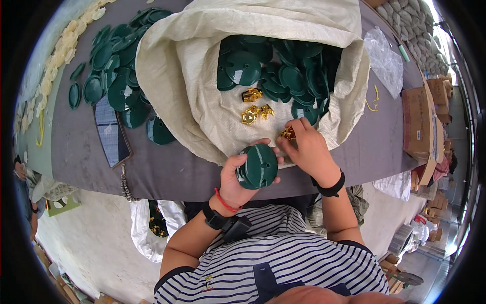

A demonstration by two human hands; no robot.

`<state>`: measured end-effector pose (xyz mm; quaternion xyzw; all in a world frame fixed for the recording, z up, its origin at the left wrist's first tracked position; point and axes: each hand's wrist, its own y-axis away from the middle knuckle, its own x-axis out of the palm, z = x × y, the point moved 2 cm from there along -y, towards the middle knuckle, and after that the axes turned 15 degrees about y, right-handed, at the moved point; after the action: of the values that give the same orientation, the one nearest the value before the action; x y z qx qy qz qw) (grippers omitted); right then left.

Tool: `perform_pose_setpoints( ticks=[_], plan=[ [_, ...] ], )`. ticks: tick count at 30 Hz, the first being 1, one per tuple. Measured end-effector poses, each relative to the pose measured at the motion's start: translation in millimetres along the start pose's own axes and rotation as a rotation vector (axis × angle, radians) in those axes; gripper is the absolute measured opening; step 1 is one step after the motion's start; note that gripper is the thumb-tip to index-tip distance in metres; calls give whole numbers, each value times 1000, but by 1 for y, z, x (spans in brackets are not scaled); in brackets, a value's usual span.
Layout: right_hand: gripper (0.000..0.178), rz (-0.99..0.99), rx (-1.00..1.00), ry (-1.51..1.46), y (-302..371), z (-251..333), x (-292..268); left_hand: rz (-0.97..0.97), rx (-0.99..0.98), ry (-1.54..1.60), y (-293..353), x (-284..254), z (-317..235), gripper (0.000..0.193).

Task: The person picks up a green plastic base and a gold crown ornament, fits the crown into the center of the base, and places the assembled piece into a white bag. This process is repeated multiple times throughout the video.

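Note:
My left hand is wrapped round a glossy dark green plastic disc with small holes in it, held up just in front of the sack's mouth. Close by on the right, my right hand pinches a small shiny gold piece that the fingers partly cover. More gold pieces lie on the sack's white cloth, beyond both hands. Behind them, many green discs fill the open white woven sack.
A heap of green discs covers the table's left side, beside a phone with a beaded strap. Clear plastic film lies at the right. Cardboard boxes stand past the table's right edge. Below the table sits a white bag.

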<state>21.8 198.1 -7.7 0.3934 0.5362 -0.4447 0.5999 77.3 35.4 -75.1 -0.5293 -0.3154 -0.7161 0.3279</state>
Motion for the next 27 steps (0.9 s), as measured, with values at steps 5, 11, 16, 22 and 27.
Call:
perform_pose_setpoints(
  ticks=[5, 11, 16, 22, 27],
  plan=[
    [28, 72, 20, -144, -17, 4, -6, 7, 1, 3, 1, 2, 0, 62],
    [28, -95, -44, -278, -38, 20, 2, 9, 0, -8, 1, 2, -1, 61],
    [26, -180, -76, -197, -55, 24, 1, 23, -15, 12, 2, -1, 1, 62],
    [31, -162, -190, 34, -64, 33, 10, 17, -4, 10, 3, -1, -1, 61],
    [31, -113, -193, 71, -61, 35, 6, 19, 8, -5, 2, -1, 0, 60]
  ],
)
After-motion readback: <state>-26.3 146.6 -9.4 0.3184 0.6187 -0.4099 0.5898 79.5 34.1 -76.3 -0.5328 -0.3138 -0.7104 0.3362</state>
